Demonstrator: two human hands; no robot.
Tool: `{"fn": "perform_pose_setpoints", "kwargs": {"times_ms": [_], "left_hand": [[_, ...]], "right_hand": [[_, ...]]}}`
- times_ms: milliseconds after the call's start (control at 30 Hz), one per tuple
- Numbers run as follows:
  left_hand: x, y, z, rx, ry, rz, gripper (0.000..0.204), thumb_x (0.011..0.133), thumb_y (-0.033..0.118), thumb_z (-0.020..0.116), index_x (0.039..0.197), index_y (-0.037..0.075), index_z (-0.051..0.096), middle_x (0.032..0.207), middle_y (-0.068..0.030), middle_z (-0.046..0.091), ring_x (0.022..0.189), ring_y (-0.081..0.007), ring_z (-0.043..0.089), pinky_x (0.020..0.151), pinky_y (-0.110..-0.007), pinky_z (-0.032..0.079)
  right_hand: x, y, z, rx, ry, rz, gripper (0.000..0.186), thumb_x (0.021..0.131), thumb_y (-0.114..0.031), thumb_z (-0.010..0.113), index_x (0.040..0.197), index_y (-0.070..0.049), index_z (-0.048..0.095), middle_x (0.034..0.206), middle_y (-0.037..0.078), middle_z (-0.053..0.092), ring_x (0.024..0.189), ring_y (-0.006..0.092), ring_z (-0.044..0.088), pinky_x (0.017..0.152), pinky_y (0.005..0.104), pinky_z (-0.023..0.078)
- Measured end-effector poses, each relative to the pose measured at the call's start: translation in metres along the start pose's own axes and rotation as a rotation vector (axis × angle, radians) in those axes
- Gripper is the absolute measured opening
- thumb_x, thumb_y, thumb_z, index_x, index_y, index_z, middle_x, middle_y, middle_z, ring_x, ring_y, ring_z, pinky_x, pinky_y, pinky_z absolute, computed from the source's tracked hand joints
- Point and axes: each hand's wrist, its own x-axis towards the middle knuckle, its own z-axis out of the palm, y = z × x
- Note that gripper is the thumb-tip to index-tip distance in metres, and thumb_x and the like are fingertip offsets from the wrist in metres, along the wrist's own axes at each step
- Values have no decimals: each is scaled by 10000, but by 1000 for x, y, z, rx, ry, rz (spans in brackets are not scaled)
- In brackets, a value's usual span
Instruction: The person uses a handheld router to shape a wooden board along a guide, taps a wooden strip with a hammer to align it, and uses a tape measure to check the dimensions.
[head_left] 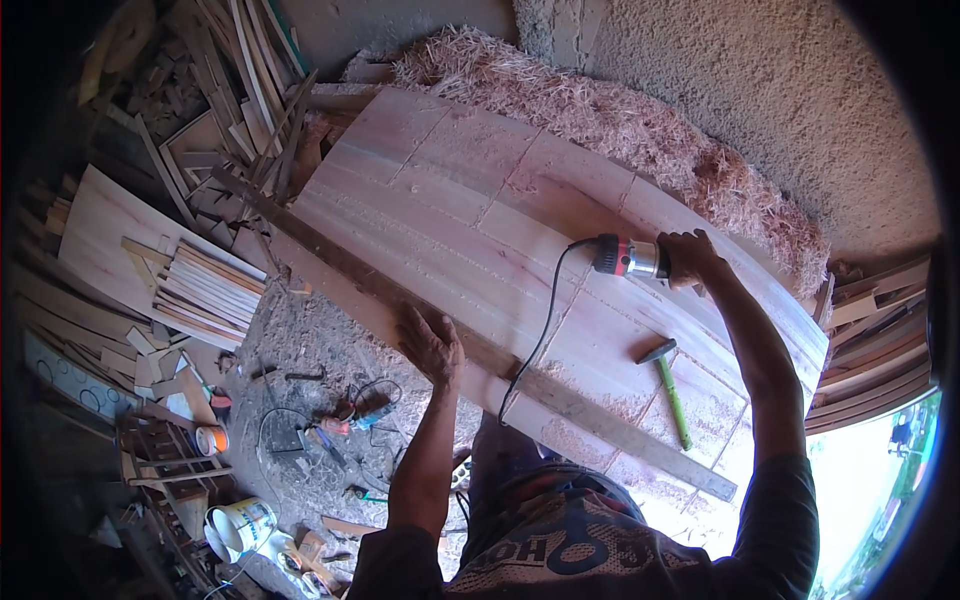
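My right hand (690, 258) is wrapped around the silver end of a corded trim router (622, 257) with a red and black body, over the large pale wooden panel (400, 215). Grooves and fine dust mark that panel. A black cord curves from the router toward the panel's near edge. Fingers spread, my left hand (432, 345) presses on a long wooden straightedge (560, 395), which runs diagonally along the panel's near side. Right of the straightedge lies a hammer (672, 392) with a green handle and dark head. The router's bit is not visible.
Wood shavings (640, 130) are heaped between the panel and the rough wall. Offcuts lean at the far left, beside a stack of slats (212, 292). On the dusty floor lie corded tools (345, 420); a white bucket (240, 528) stands lower left. Boards (870, 340) are stacked at right.
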Motion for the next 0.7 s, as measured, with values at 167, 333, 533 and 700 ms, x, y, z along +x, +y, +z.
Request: {"fn": "perform_pose_setpoints", "kwargs": {"times_ms": [167, 333, 533, 700], "left_hand": [[0, -1, 2, 63, 0, -6, 720, 987, 511, 444, 1551, 109, 250, 1555, -237, 293, 1416, -446, 298, 1152, -591, 210], [-2, 4, -2, 25, -19, -13, 727, 986, 513, 446, 1556, 114, 234, 1570, -226, 271, 1423, -441, 287, 1153, -594, 199], [0, 1, -1, 56, -24, -6, 729, 985, 522, 442, 1557, 121, 235, 1577, -217, 265, 1425, -436, 287, 1151, -594, 199], [0, -1, 0, 60, -9, 2, 721, 989, 522, 433, 1551, 108, 253, 1570, -218, 280, 1415, -441, 301, 1143, -593, 217]], "right_hand": [[13, 7, -7, -50, -116, 29, 735, 563, -151, 835, 1243, -125, 557, 1170, 105, 665, 1176, 311, 604, 1083, 583, 339], [16, 11, -1, -91, -61, 10, 767, 589, -145, 812, 1302, -136, 532, 1224, 120, 640, 1218, 311, 576, 1122, 588, 300], [7, 18, 15, -56, 87, -14, 898, 627, -106, 763, 1448, -133, 399, 1314, 125, 584, 1267, 321, 534, 1136, 603, 282], [-6, 12, 30, -33, 249, -43, 884, 657, -59, 707, 1469, -123, 362, 1361, 116, 547, 1292, 324, 509, 1125, 612, 298]]}}
